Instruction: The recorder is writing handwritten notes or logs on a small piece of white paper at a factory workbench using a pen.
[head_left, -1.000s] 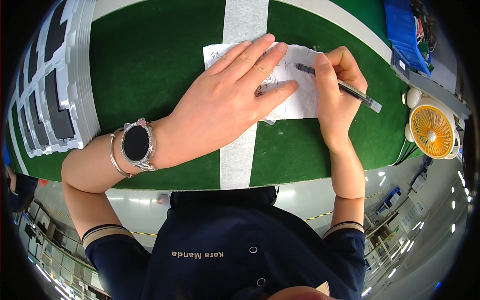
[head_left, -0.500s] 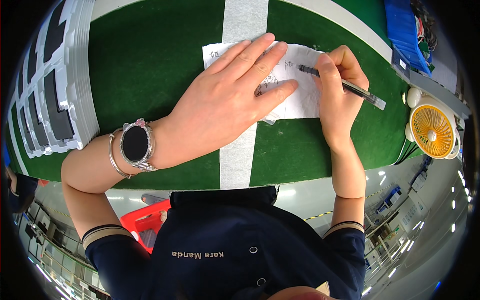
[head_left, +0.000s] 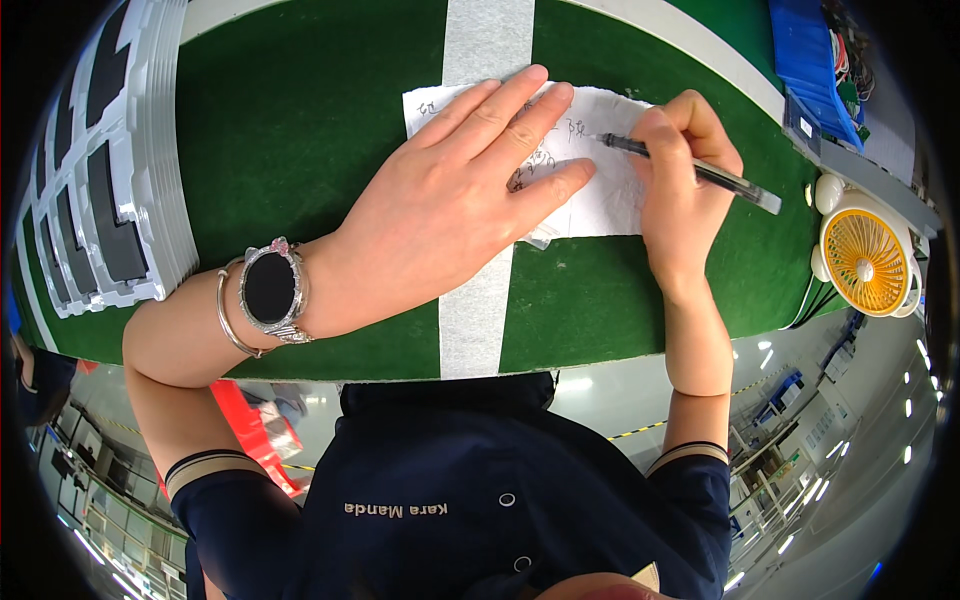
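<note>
Scooting a little to the right, the right hand (head_left: 692, 190) has added dark handwriting (head_left: 577, 129) to the torn white paper (head_left: 608, 200). Its fingers curl snugly round a see-through pen (head_left: 738, 184). The left hand (head_left: 450, 198), fingers spread and gripping nothing, lies flat on the paper, on the green table (head_left: 290, 130). Pale letters (head_left: 396, 508) mark the dark blue shirt (head_left: 430, 450).

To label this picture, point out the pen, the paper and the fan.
Pen (head_left: 735, 183): head view, rear part of the barrel.
Paper (head_left: 611, 203): head view, bare lower right area.
Fan (head_left: 865, 269): head view, centre of the grille.
</note>
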